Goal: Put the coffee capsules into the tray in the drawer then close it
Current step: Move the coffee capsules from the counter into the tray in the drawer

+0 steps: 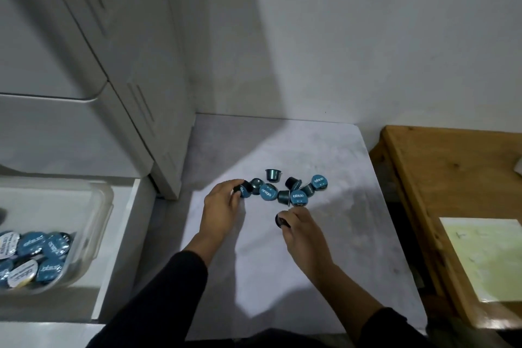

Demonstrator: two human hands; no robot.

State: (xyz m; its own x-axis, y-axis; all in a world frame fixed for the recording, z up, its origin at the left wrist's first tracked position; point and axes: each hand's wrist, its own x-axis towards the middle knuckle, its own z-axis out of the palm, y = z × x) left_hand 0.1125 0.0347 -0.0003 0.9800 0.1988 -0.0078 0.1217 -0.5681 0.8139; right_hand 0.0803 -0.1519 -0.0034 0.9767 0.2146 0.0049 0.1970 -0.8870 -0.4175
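Nearest, at lower left: clear tray (103, 207) in open drawer (124, 237), part-filled with capsules. Right hand (303, 230) pinching dark capsule (282, 220). Left hand (221, 206), fingers curled on capsule (245, 190). Beyond, loose capsules (292, 191) scattered on grey counter (339, 248).

I saw glossy foil-lidded capsules (285, 191) on matt marbled countertop (324, 263), a clear plastic tray (99, 217) at nine o'clock, and a grainy wooden table (440, 178) at three.

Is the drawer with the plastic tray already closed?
No, the drawer stands open at the left, and the clear tray inside it shows capsules.
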